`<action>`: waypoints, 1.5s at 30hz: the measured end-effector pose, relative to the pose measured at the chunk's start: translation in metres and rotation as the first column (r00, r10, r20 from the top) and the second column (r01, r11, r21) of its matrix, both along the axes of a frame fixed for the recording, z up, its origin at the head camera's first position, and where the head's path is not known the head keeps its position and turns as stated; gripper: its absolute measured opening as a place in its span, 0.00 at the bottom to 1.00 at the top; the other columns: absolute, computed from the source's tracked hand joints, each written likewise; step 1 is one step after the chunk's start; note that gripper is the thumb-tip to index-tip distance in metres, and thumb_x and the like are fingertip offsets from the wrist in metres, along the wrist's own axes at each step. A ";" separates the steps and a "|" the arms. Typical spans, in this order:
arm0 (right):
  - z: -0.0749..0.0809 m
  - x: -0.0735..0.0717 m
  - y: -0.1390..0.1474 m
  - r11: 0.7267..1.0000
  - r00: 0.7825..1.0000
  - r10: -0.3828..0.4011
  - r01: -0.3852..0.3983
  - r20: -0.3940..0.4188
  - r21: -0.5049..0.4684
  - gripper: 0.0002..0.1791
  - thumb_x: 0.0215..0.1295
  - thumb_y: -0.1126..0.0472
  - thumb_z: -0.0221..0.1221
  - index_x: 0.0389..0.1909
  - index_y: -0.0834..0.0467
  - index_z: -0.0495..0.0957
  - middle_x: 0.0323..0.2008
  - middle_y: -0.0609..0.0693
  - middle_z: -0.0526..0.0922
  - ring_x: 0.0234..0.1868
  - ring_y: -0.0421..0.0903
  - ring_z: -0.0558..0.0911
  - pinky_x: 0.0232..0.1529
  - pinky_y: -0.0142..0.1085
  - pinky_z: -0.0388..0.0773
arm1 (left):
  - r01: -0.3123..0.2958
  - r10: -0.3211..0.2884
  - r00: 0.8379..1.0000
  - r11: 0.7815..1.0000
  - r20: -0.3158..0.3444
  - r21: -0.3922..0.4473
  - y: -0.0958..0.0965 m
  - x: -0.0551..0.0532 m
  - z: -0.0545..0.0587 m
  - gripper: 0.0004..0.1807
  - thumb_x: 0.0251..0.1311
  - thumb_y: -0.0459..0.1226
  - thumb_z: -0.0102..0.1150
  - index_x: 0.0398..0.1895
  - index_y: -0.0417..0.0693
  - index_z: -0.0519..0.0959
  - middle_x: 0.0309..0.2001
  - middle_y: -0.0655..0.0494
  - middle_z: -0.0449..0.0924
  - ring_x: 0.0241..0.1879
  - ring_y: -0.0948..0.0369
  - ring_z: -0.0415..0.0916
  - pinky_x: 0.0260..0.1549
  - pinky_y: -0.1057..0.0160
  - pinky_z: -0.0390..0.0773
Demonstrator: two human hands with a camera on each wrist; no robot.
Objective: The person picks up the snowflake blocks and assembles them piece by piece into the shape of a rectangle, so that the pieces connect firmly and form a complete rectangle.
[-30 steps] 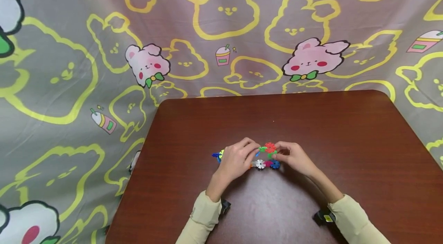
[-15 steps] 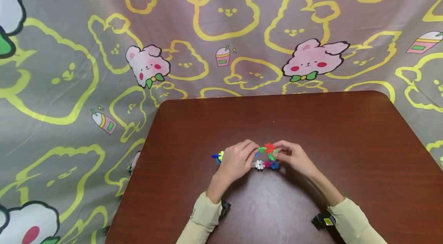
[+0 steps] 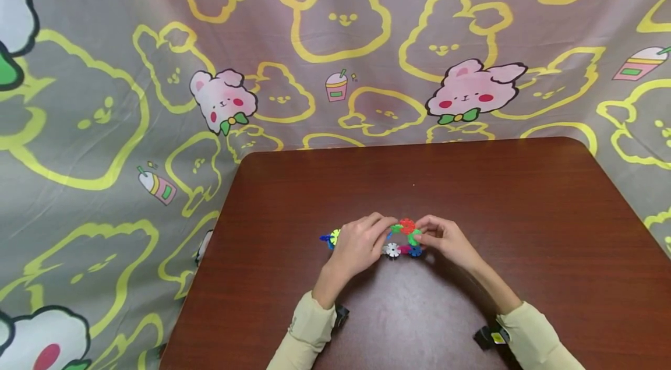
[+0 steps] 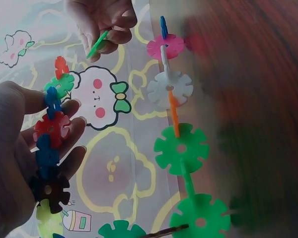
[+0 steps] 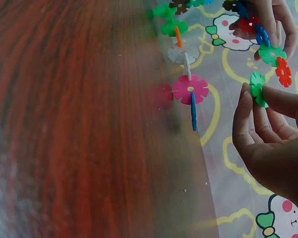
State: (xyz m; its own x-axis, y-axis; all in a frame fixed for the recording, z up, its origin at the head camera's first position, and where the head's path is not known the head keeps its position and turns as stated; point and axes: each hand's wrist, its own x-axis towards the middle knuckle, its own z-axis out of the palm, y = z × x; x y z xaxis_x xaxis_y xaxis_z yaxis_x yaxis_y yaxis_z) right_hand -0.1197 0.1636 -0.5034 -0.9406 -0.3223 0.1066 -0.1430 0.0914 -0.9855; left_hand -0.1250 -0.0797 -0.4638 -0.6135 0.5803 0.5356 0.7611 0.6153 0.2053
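Note:
My left hand holds one arm of a chain of slotted plastic snowflake discs. In the left wrist view its fingers are round blue, red and dark discs. An orange-red disc forms that arm's free end, beside a green one. Between thumb and fingers, my right hand pinches a loose green snowflake disc, close to the orange-red disc but apart from it in the right wrist view. The chain's near arm runs along the table through green, orange, white and pink discs to a blue end.
A brown wooden table lies beneath both hands. Behind it and to the sides hangs a grey cloth with yellow outlines and cartoon animals. At the chain's left end, a yellow disc and blue discs stick out past the left hand.
The green disc in my right hand has turned, showing more of its face. My left fingers have shifted slightly right along the chain. Both arms otherwise keep nearly the same place.

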 end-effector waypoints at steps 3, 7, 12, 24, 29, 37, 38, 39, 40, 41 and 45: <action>0.001 0.001 0.001 1.000 1.000 -0.001 0.001 0.017 0.012 0.08 0.66 0.73 0.65 0.42 0.72 0.78 0.31 0.50 0.86 0.30 0.41 0.84 0.30 0.36 0.83 | 0.011 -0.011 1.000 1.000 -0.002 -0.016 0.000 0.001 0.001 0.11 0.70 0.35 0.64 0.53 0.53 0.86 0.40 0.57 0.84 0.27 0.65 0.79 0.21 0.70 0.74; 0.002 0.002 0.001 1.000 0.999 0.003 -0.003 0.040 0.003 0.08 0.66 0.73 0.65 0.41 0.72 0.76 0.30 0.50 0.85 0.30 0.42 0.84 0.31 0.38 0.84 | 0.013 -0.013 1.000 1.000 0.007 -0.019 0.000 0.002 0.001 0.11 0.70 0.35 0.64 0.53 0.52 0.87 0.40 0.57 0.84 0.27 0.65 0.78 0.21 0.70 0.73; 0.004 0.002 0.001 0.997 0.997 0.026 -0.020 0.077 -0.076 0.08 0.66 0.75 0.62 0.40 0.75 0.72 0.30 0.50 0.84 0.30 0.46 0.86 0.35 0.43 0.86 | 0.002 -0.002 1.000 1.000 0.008 -0.004 0.001 0.001 0.002 0.07 0.71 0.37 0.64 0.48 0.51 0.87 0.40 0.59 0.84 0.32 0.65 0.82 0.26 0.66 0.80; 0.008 0.002 -0.004 0.929 0.938 0.170 -0.049 0.303 -0.368 0.05 0.80 0.66 0.50 0.45 0.60 0.75 0.39 0.48 0.83 0.37 0.41 0.84 0.40 0.37 0.85 | -0.008 0.009 1.000 1.000 0.011 -0.011 0.001 0.001 0.001 0.05 0.72 0.38 0.62 0.43 0.50 0.86 0.39 0.60 0.84 0.35 0.65 0.84 0.31 0.62 0.83; 0.015 0.000 -0.010 0.933 0.914 0.181 -0.042 0.364 -0.358 0.14 0.84 0.57 0.47 0.45 0.56 0.80 0.38 0.48 0.86 0.35 0.40 0.84 0.37 0.34 0.83 | 0.012 -0.012 1.000 1.000 -0.001 0.005 0.001 0.000 0.001 0.04 0.70 0.38 0.64 0.42 0.51 0.86 0.39 0.60 0.85 0.35 0.64 0.84 0.31 0.62 0.83; 0.022 0.002 -0.019 0.977 0.933 0.109 -0.037 0.342 -0.209 0.15 0.80 0.60 0.53 0.34 0.66 0.76 0.25 0.46 0.79 0.24 0.38 0.75 0.26 0.29 0.73 | 0.036 -0.037 0.999 0.999 -0.001 -0.019 0.000 -0.001 0.003 0.03 0.71 0.37 0.64 0.42 0.50 0.86 0.39 0.60 0.85 0.34 0.65 0.83 0.30 0.64 0.83; 0.023 0.002 -0.020 0.981 0.940 0.089 -0.025 0.330 -0.192 0.15 0.79 0.61 0.53 0.33 0.68 0.75 0.24 0.46 0.78 0.23 0.37 0.74 0.25 0.29 0.72 | 0.038 -0.039 0.999 0.999 -0.006 -0.028 0.000 -0.001 0.003 0.04 0.71 0.38 0.64 0.42 0.50 0.86 0.39 0.60 0.85 0.34 0.65 0.83 0.31 0.65 0.83; 0.023 0.003 -0.021 0.984 0.947 0.072 -0.017 0.313 -0.175 0.16 0.79 0.62 0.53 0.32 0.69 0.74 0.23 0.46 0.77 0.23 0.37 0.73 0.25 0.29 0.70 | 0.040 -0.040 0.999 0.999 -0.013 -0.034 -0.001 -0.001 0.003 0.04 0.71 0.38 0.64 0.42 0.50 0.86 0.39 0.60 0.85 0.34 0.65 0.83 0.31 0.65 0.83; 0.024 0.003 -0.022 0.987 0.954 0.055 -0.008 0.295 -0.159 0.16 0.78 0.62 0.53 0.31 0.71 0.74 0.22 0.46 0.77 0.22 0.37 0.73 0.24 0.29 0.69 | 0.039 -0.040 0.999 0.998 -0.021 -0.039 -0.001 -0.001 0.003 0.04 0.71 0.38 0.64 0.42 0.50 0.85 0.39 0.60 0.84 0.34 0.65 0.83 0.30 0.65 0.83; 0.024 0.004 -0.023 0.991 0.961 0.037 0.000 0.275 -0.135 0.16 0.78 0.63 0.53 0.31 0.72 0.73 0.21 0.46 0.77 0.22 0.37 0.72 0.24 0.29 0.68 | 0.038 -0.040 0.999 0.998 -0.029 -0.042 -0.001 0.000 0.003 0.04 0.71 0.38 0.64 0.41 0.49 0.85 0.39 0.60 0.84 0.34 0.65 0.83 0.30 0.65 0.83; 0.028 0.007 -0.028 0.998 0.979 -0.028 0.040 0.202 -0.055 0.15 0.76 0.66 0.52 0.30 0.73 0.71 0.19 0.46 0.73 0.19 0.35 0.66 0.21 0.28 0.62 | 0.029 -0.030 0.997 0.999 -0.067 -0.022 0.000 0.001 0.003 0.03 0.68 0.38 0.67 0.40 0.49 0.85 0.38 0.60 0.84 0.33 0.64 0.84 0.30 0.65 0.83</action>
